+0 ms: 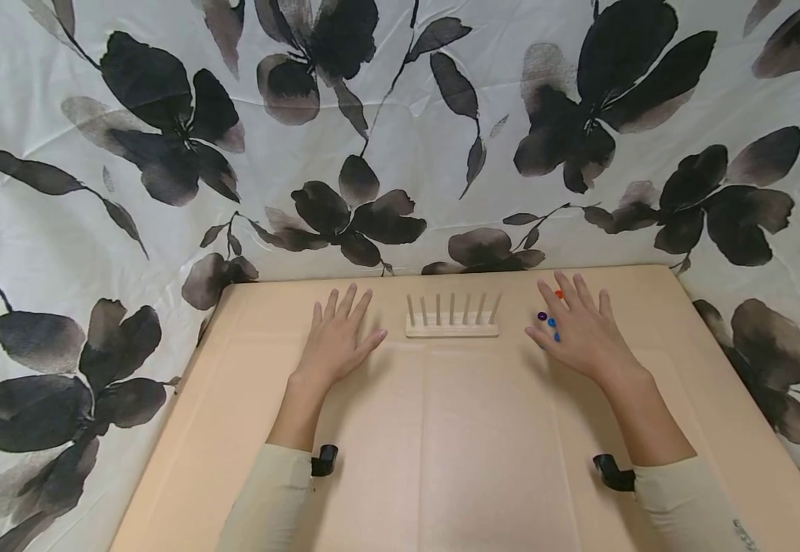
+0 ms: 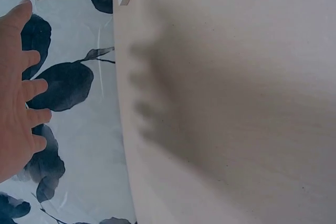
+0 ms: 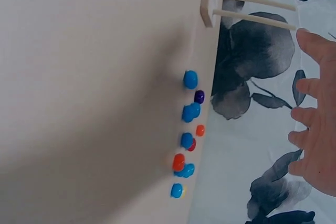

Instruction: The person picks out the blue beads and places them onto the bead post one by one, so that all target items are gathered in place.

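Observation:
My left hand [image 1: 334, 337] hovers over the table left of a wooden peg rack [image 1: 452, 330], its fingers spread and nothing in them. Thin upright pegs rise in a row from the rack's base. To the right of the rack my right hand [image 1: 586, 333], also spread and holding nothing, is above a scatter of small beads. A purple bead [image 1: 542, 316] and blue beads show beside its thumb, an orange bead [image 1: 558, 294] between its fingers; the hand hides others. In the right wrist view, blue beads [image 3: 190, 80], orange, red and yellow ones lie along the table edge.
The light wooden table [image 1: 489, 429] ends just behind the rack. A white cloth [image 1: 386, 138] with dark flowers hangs behind it and down both sides. Black wrist cameras [image 1: 613, 473] sit at both sleeves.

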`<action>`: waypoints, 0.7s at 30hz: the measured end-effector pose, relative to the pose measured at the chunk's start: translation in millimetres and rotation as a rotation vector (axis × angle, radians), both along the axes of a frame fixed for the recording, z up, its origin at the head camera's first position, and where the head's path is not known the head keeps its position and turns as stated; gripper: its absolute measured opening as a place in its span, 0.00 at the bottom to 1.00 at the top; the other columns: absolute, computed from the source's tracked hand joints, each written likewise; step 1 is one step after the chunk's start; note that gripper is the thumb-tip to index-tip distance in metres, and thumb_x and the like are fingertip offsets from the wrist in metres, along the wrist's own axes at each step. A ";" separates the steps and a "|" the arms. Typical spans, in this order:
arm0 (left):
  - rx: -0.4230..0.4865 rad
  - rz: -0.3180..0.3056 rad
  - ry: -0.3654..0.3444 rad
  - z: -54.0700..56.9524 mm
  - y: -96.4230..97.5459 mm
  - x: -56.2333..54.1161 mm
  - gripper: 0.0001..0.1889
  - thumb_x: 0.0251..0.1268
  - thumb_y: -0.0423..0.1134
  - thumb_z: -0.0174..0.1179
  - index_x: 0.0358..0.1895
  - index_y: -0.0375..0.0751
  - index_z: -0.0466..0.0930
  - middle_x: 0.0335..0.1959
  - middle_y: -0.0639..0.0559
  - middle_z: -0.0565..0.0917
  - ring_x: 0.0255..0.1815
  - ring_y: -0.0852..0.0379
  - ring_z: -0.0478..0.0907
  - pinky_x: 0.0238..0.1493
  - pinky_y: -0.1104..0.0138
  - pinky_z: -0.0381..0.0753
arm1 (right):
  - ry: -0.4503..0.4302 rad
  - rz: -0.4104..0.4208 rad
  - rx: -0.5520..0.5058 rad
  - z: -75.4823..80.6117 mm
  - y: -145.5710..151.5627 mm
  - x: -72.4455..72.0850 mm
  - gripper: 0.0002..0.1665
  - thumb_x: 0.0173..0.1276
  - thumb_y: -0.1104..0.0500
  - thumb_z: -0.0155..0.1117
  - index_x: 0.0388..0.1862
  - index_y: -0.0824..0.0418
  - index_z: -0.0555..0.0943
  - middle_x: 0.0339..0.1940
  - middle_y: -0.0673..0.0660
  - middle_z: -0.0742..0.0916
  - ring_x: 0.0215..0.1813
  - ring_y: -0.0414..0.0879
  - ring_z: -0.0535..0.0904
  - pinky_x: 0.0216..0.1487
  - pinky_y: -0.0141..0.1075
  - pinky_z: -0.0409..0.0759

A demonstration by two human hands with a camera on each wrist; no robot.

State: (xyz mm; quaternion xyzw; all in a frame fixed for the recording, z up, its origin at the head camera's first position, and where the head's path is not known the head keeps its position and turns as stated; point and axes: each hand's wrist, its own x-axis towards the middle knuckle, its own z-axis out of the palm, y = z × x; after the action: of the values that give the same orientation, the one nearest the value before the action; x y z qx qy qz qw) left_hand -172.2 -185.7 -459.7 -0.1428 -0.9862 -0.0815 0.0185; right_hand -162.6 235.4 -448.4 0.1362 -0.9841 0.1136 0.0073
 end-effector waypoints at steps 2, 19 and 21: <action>0.006 -0.006 -0.010 -1.8 0.1 -0.6 0.42 0.75 0.69 0.45 0.84 0.52 0.52 0.85 0.42 0.51 0.85 0.33 0.46 0.79 0.33 0.47 | -0.002 0.011 -0.005 -1.8 2.6 -0.4 0.51 0.75 0.33 0.55 0.83 0.62 0.57 0.84 0.70 0.55 0.84 0.72 0.46 0.74 0.78 0.39; 0.043 -0.101 -0.035 -19.6 -9.4 -7.8 0.44 0.74 0.68 0.49 0.84 0.49 0.52 0.84 0.42 0.56 0.83 0.34 0.53 0.80 0.36 0.48 | 0.075 0.082 -0.093 -17.6 12.6 9.1 0.46 0.70 0.42 0.68 0.77 0.65 0.68 0.79 0.71 0.67 0.79 0.71 0.61 0.72 0.76 0.54; 0.045 -0.116 -0.036 -21.6 -9.2 -7.3 0.44 0.74 0.68 0.50 0.84 0.48 0.52 0.84 0.42 0.57 0.83 0.35 0.53 0.81 0.37 0.47 | 0.090 0.090 -0.113 -21.1 13.1 11.5 0.45 0.70 0.42 0.69 0.77 0.65 0.69 0.78 0.70 0.69 0.78 0.70 0.63 0.71 0.76 0.56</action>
State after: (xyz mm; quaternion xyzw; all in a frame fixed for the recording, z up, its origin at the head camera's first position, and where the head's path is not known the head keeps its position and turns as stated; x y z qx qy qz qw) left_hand -179.5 -194.9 -481.3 -0.1979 -0.9743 -0.1073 -0.0009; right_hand -151.0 248.6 -469.5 0.1845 -0.9677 0.1629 0.0540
